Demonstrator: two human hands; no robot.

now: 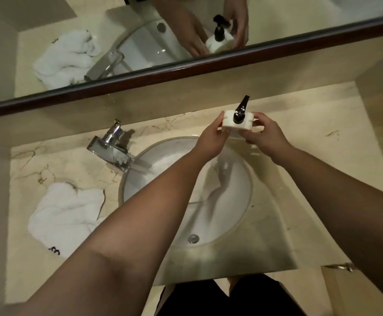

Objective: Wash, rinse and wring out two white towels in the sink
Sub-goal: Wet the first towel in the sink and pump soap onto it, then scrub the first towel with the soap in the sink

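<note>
A white soap bottle [237, 124] with a black pump stands at the back rim of the sink [242, 221]. My left hand [211, 139] holds its left side and my right hand [265, 133] grips its right side. One white towel [222, 190] lies wet inside the round basin, partly hidden under my left forearm. A second white towel [63, 215] lies crumpled on the marble counter to the left of the sink. The chrome faucet [110, 148] reaches over the basin's left rim, and water runs from it into the sink.
A wide mirror [49, 30] with a dark wooden frame runs along the back wall. The beige marble counter [311, 179] stretches to the right of the sink. A drain [193, 238] sits at the basin's near side.
</note>
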